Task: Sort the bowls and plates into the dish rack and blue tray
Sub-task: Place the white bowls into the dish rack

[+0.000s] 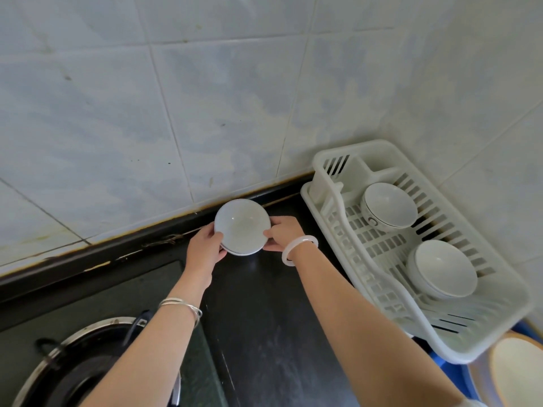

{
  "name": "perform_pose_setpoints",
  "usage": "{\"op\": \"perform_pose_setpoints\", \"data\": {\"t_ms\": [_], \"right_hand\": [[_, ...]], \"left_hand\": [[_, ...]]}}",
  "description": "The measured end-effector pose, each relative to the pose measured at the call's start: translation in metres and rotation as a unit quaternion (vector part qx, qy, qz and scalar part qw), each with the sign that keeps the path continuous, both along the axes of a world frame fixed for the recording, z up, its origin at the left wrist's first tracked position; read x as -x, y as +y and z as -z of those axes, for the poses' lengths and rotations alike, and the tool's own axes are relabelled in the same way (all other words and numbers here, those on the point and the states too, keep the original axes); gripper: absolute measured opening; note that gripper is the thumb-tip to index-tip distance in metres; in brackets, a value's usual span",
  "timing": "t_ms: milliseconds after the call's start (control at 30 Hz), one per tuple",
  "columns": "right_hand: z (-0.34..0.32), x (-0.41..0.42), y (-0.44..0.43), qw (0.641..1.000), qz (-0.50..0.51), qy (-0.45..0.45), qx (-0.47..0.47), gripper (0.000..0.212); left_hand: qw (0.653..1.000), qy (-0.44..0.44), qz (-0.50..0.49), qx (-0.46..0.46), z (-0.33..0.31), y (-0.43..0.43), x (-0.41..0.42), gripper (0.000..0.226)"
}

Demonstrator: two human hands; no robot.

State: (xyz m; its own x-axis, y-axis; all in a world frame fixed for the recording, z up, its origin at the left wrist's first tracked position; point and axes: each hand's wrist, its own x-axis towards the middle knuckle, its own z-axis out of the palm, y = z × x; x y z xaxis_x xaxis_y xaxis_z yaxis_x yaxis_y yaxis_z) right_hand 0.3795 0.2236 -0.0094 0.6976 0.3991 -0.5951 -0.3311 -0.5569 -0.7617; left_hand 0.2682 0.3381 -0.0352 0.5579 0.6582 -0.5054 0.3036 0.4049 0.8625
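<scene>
A tan-rimmed plate is seen in the blue tray; a near bowl and a far bowl, both glossy, are held in the slatted plastic rack; stacked round saucers are gripped by the left hand and right hand at the black counter's back.

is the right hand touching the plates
Touching. The head view shows the right hand pinching the plates at their right edge, thumb on the rim; the left hand grips the opposite edge.
</scene>
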Motion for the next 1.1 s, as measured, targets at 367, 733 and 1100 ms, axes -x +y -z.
{"op": "perform_pose_setpoints", "data": {"t_ms": [367,733,1100], "right_hand": [[-0.096,-0.032,-0.114,0.985,0.138,-0.084,-0.058,0.046],[-0.096,-0.05,-0.229,0.955,0.286,-0.067,-0.045,0.043],[-0.029,-0.039,-0.246,0.935,0.353,-0.006,-0.033,0.041]], "left_hand": [[0.985,-0.094,0.145,0.013,-0.095,-0.075,-0.056,0.042],[0.932,-0.008,0.36,0.039,-0.111,-0.165,-0.142,0.039],[0.815,0.106,0.56,-0.107,-0.092,-0.176,-0.171,0.045]]}}
